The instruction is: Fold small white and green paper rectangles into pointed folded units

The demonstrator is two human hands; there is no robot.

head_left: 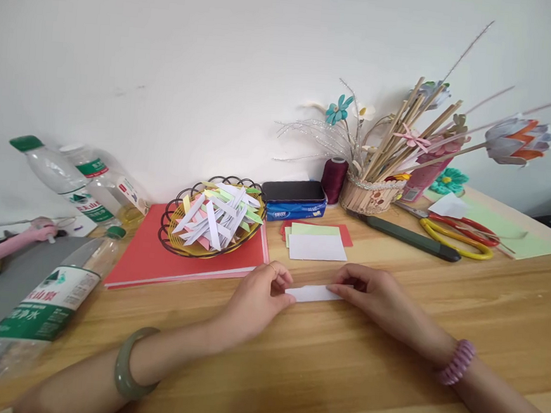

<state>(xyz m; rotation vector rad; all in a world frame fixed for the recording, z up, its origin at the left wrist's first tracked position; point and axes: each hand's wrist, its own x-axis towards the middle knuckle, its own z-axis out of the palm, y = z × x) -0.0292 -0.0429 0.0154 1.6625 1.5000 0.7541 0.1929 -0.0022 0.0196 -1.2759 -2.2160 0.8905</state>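
Observation:
A narrow white paper strip (313, 293), which looks folded lengthwise, is stretched between my two hands just over the wooden table. My left hand (263, 294) pinches its left end between thumb and fingers. At the right end, my right hand (368, 295) grips it the same way. Just beyond the strip lies a small stack of paper rectangles, with a white sheet (318, 248) on top and green and red ones under it. Behind my left hand, a woven basket (163, 223) holds many folded paper strips (217, 215) in white, green, pink and yellow.
Red paper sheets (138, 253) lie under the basket. Plastic bottles (43, 309) and a pink glue gun (17, 242) are at left. A phone (293, 191) rests on a blue packet (294, 210). Maroon thread (333, 180), a stick-filled pot (366, 198), a dark-green cutter (411, 237) and scissors (458, 239) stand or lie right.

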